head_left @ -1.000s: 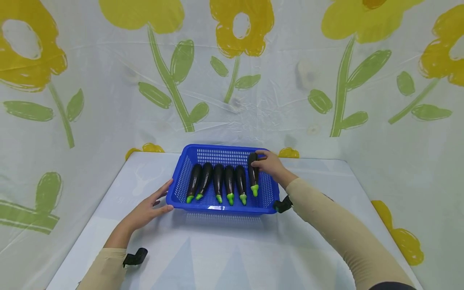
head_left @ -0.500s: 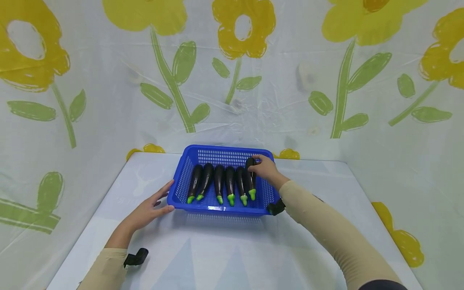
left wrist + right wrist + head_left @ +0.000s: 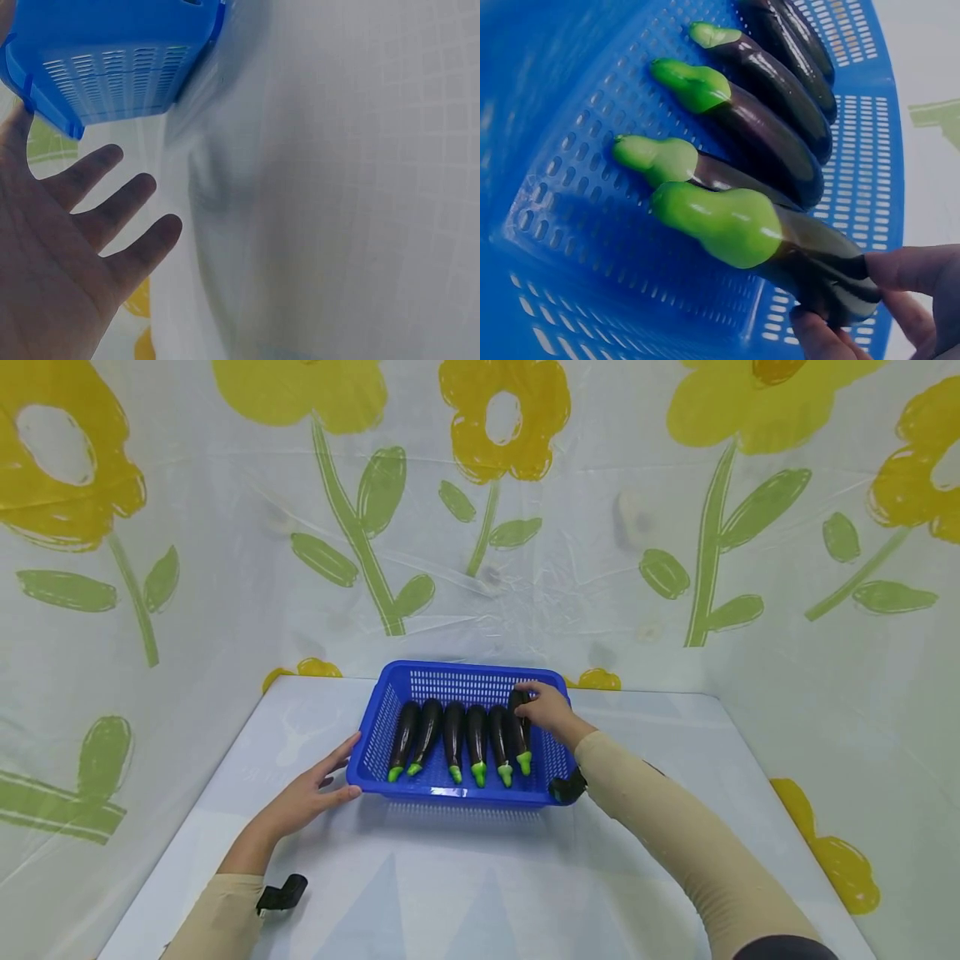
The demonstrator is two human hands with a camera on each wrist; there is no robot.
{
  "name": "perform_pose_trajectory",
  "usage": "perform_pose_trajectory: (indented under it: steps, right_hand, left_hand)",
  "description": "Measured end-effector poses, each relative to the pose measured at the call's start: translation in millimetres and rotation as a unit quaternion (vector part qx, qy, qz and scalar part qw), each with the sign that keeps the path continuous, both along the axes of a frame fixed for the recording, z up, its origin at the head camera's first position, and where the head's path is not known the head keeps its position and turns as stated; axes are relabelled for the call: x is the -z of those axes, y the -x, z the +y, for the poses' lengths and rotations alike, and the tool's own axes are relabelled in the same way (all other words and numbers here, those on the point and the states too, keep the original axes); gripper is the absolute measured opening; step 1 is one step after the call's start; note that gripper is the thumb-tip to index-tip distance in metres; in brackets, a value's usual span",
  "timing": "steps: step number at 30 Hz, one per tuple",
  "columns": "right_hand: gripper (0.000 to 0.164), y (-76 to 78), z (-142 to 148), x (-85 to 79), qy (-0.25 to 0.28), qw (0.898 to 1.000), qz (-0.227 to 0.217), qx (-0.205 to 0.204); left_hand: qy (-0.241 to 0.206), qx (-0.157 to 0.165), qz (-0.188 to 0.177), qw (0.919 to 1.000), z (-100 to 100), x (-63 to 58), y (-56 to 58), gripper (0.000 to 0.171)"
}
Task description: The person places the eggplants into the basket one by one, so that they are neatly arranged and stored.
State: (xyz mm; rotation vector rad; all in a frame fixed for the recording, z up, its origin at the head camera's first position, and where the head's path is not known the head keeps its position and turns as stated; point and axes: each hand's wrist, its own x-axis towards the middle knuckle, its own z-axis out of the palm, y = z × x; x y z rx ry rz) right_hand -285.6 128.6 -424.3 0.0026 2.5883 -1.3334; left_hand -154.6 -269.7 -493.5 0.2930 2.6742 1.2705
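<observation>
Dark, glossy eggplants with bright green stems lie side by side in a blue plastic basket (image 3: pixel 465 795). At the right end of the row, my right hand (image 3: pixel 550 708) pinches the rounded end of the rightmost eggplant (image 3: pixel 810 259) between thumb and fingers. Its green cap faces the near side and overlaps the neighbouring eggplant (image 3: pixel 735 176) in the right wrist view. At the basket's left side my left hand (image 3: pixel 303 797) has its fingers spread, with thumb and index fingertip at the rim. The other left fingers (image 3: pixel 124 202) stretch out beside the basket wall, holding nothing.
The basket stands on a white table (image 3: pixel 420 885) near its back edge. A white curtain (image 3: pixel 562 585) printed with yellow flowers hangs behind and at both sides. Black wrist devices (image 3: pixel 282 893) are strapped to both forearms.
My right hand has brought the rightmost eggplant leftward and lower, from near the basket's right wall to beside the row. My left hand has kept its place at the rim.
</observation>
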Motion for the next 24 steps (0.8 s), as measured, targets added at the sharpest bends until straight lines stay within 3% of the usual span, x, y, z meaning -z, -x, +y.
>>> perform_pose_trajectory:
  steps: [9, 15, 24]
  right_hand:
    - [0.053, 0.1, -5, -3.6, -0.016, 0.999, -0.027, 0.005]
    - [0.054, 4.9, -4, 0.9, 0.003, 0.999, -0.053, 0.003]
    - [0.053, 10.1, -10, 2.6, -0.071, 0.996, -0.060, 0.012]
  left_hand:
    - [0.005, 0.002, 0.003, 1.0000, 1, -2.1, -1.5, 0.086]
    - [0.005, 0.000, -0.001, 1.0000, 2, -3.2, -1.5, 0.086]
    - [0.006, -0.003, 0.000, 1.0000, 0, -1.8, -2.3, 0.086]
